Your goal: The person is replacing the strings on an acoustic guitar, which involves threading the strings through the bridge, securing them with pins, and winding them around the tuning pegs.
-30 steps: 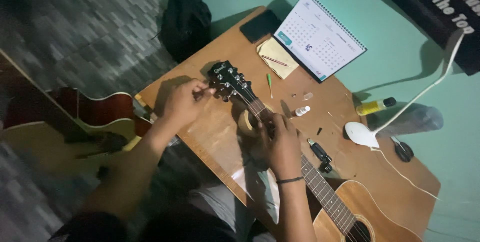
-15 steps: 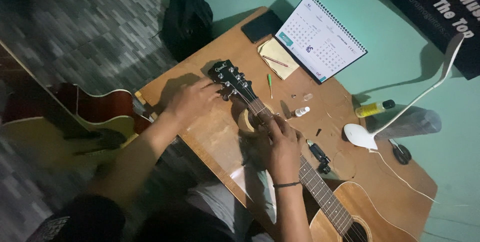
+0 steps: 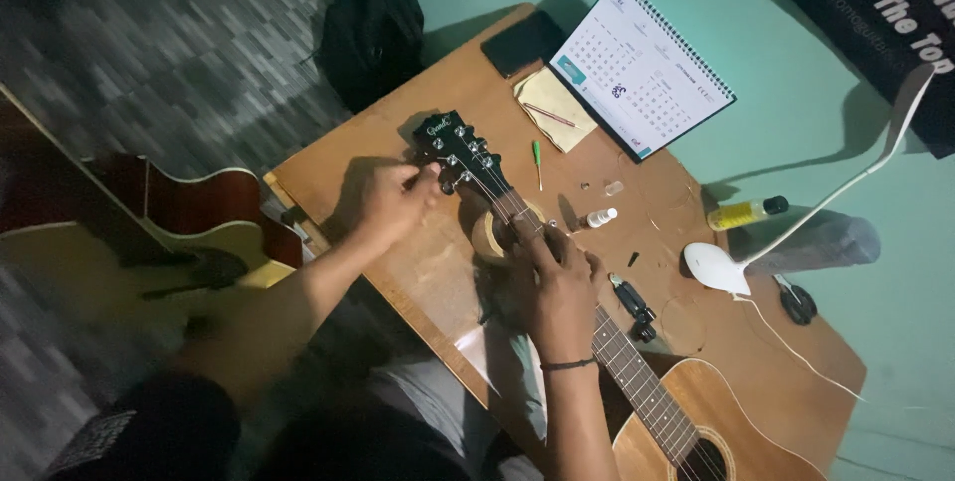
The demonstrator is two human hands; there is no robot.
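A: Now, where is the brown wooden acoustic guitar?

B: Diagonal across frame centre on the wooden desk. Left hand pinches a tuning peg at the black headstock; right hand presses the neck.

A: Handling?

B: Probably rigid, fragile; support the neck.

Home room, wooden desk against green wall, desk calendar, lamp, backpack

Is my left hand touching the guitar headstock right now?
Touching. The head view shows the left hand with its fingertips on a tuning peg at the near edge of the headstock, no gap visible.
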